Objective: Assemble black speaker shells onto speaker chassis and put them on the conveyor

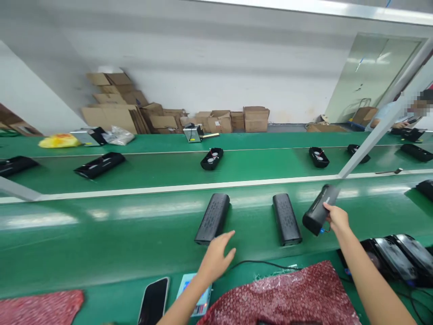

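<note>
My right hand (334,220) grips a black bar-shaped speaker (320,210), tilted, just above the near green belt (101,239). Two more black speakers lie on that belt: one in the middle (287,218) and one further left (213,217). My left hand (216,257) hovers open, fingers spread, just below the left speaker's near end, not touching it. Under my left forearm lies a small device with a lit display (203,302), next to a dark phone (154,301).
Red bubble wrap (291,293) lies at the near edge, another piece (40,307) at the left. Black speaker shells (399,257) are stacked at the right. The far belt carries open speaker halves (212,158). Cardboard boxes (135,113) line the wall. A co-worker (392,115) sits far right.
</note>
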A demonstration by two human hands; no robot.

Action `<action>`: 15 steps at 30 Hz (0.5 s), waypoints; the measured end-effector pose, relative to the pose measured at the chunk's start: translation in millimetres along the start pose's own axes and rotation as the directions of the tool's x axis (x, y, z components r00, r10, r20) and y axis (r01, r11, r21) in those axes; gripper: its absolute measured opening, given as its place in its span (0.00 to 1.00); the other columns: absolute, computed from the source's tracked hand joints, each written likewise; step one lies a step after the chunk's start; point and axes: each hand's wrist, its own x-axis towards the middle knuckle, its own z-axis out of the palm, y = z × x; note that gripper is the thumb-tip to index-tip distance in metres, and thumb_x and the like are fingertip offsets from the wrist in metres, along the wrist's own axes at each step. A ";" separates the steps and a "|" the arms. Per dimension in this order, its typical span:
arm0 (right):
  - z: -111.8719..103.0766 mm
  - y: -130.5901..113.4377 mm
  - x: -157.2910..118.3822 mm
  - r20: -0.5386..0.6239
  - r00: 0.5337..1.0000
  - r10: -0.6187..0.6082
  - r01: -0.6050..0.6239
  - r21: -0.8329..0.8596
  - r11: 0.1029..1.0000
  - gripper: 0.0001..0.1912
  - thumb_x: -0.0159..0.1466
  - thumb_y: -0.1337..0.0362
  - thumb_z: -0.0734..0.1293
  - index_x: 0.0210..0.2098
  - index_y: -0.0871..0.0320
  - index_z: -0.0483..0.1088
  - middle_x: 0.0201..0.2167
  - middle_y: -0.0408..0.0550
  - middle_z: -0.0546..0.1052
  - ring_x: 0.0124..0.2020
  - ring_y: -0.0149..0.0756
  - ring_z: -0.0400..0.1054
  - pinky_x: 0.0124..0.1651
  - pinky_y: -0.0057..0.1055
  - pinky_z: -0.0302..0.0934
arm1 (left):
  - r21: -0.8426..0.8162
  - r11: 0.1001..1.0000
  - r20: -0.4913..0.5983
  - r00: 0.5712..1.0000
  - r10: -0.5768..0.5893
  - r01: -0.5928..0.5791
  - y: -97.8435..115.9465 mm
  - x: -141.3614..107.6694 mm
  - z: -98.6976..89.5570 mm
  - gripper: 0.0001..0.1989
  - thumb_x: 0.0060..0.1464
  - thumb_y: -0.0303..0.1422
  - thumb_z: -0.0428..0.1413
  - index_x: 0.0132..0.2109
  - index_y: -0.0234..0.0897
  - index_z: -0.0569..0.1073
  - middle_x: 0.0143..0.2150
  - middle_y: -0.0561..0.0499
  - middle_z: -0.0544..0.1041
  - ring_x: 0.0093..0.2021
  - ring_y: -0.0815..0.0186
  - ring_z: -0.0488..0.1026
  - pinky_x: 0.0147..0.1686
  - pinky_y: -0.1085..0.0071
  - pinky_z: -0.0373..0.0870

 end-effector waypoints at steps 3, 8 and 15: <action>-2.3 3.2 -100.6 0.154 0.987 -0.050 0.050 0.000 0.999 0.21 0.43 0.52 0.75 0.18 0.58 0.61 0.14 0.37 0.62 0.16 0.27 0.55 0.18 0.26 0.51 | -0.454 0.879 0.169 0.983 -0.076 0.146 43.0 -69.9 13.2 0.33 0.51 0.40 0.53 0.63 0.38 0.57 0.58 0.40 0.67 0.59 0.56 0.64 0.60 0.57 0.56; -10.4 29.3 -300.3 0.497 0.794 -0.351 0.444 -0.079 0.893 0.19 0.57 0.52 0.65 0.18 0.59 0.63 0.16 0.40 0.63 0.20 0.29 0.56 0.23 0.27 0.51 | -0.849 0.492 0.181 0.981 -0.069 0.191 93.4 -154.9 33.3 0.54 0.43 0.51 0.60 0.68 0.37 0.39 0.64 0.37 0.58 0.65 0.52 0.54 0.63 0.57 0.49; -49.4 36.2 -426.1 0.922 0.191 -0.336 0.799 0.053 0.600 0.12 0.63 0.62 0.57 0.30 0.59 0.69 0.29 0.50 0.74 0.30 0.36 0.67 0.33 0.30 0.61 | -0.988 -0.067 0.156 0.935 -0.320 0.142 73.1 -258.4 49.9 0.46 0.35 0.51 0.64 0.61 0.43 0.62 0.58 0.44 0.70 0.62 0.48 0.59 0.61 0.57 0.54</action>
